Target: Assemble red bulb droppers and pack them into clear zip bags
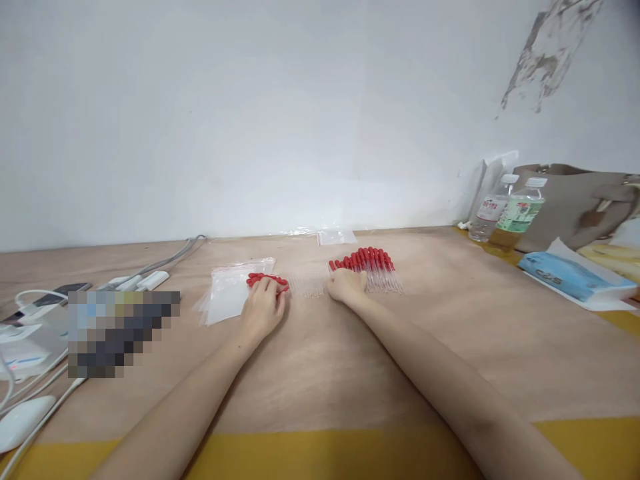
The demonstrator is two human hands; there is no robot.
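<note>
My left hand lies palm down on a small bunch of red-capped glass droppers, its fingers closed over them. The clear tips of that bunch point right across the brown table top. My right hand rests at the left edge of a larger row of red-capped droppers, touching the caps. A stack of clear zip bags lies just left of my left hand.
Another clear bag lies by the wall. Cables, chargers and a phone crowd the left side. Two plastic bottles, a grey bag and a blue tissue pack stand at the right.
</note>
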